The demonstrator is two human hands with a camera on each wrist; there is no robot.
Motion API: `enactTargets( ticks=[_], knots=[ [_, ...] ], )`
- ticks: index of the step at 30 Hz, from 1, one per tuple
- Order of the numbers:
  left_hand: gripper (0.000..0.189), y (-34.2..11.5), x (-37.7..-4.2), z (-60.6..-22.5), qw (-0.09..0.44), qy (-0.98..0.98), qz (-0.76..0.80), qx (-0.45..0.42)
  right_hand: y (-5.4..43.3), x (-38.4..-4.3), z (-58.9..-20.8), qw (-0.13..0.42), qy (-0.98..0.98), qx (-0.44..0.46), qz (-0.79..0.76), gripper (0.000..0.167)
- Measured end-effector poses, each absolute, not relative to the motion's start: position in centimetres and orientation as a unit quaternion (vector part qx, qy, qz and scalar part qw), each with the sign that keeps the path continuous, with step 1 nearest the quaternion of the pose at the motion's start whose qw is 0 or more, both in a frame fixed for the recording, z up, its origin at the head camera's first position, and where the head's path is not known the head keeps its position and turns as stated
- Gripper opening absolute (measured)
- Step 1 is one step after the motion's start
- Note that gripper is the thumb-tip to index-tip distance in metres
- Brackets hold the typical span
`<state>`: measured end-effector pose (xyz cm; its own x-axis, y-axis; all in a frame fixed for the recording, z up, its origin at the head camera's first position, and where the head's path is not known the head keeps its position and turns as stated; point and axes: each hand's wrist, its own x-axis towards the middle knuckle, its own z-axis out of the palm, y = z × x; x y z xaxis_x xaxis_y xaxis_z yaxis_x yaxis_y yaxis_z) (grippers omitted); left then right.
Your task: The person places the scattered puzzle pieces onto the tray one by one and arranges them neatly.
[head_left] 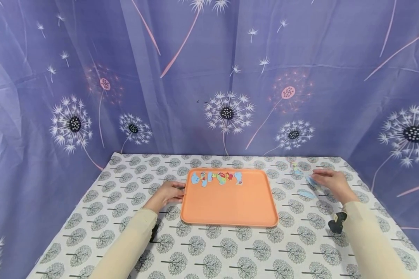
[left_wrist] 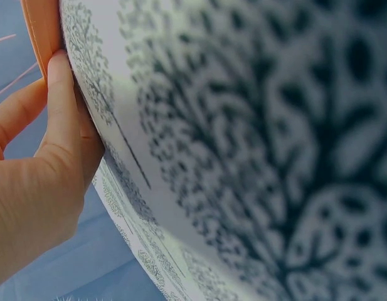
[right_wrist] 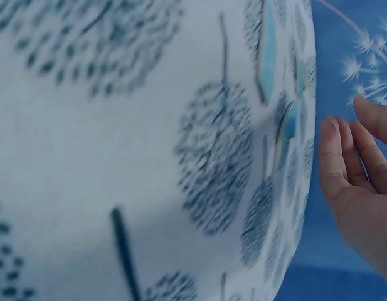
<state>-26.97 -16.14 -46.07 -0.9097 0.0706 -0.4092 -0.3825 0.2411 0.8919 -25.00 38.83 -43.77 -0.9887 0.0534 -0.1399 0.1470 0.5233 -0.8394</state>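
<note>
An orange tray [head_left: 230, 205] lies on the tree-patterned cloth, with several flat, colourful cutout pieces [head_left: 221, 178] in a row along its far left part. At its left edge is my left hand [head_left: 168, 193]; in the left wrist view, the thumb and a finger pinch the tray's rim [left_wrist: 42, 37]. My right hand [head_left: 329, 182] hovers past the tray's right side, fingers loosely bent and holding nothing in the right wrist view. Under and beside it lie loose pieces, among them a light-blue piece [head_left: 306, 193] and another blue piece [right_wrist: 286, 128].
A white cloth [head_left: 209, 248] printed with dark trees covers the table. Behind it hangs a purple-blue curtain [head_left: 181, 97] with dandelions. Farther back on the right lies a small colourful piece [head_left: 296, 169]. A dark strap [head_left: 337, 223] is at my right wrist.
</note>
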Motion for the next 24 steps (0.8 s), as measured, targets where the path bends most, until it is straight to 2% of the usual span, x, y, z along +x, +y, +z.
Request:
enactTargets(
  ticks=[5,16,24],
  knots=[
    [0.040,-16.1,-27.0,-46.2,0.185,0.766,0.606,-0.105,39.7,-24.8,-44.5,0.058,0.866,0.064,-0.492,0.070],
    [0.040,-16.3,-26.7,-45.6,0.191,0.763,0.612,-0.089,40.1,-24.3,-45.6,0.042,0.890,0.062,-0.450,0.069],
    [0.040,-16.1,-27.0,-46.0,0.186,0.765,0.607,-0.106,39.9,-24.4,-45.6,0.082,0.888,0.052,-0.449,0.065]
  ],
)
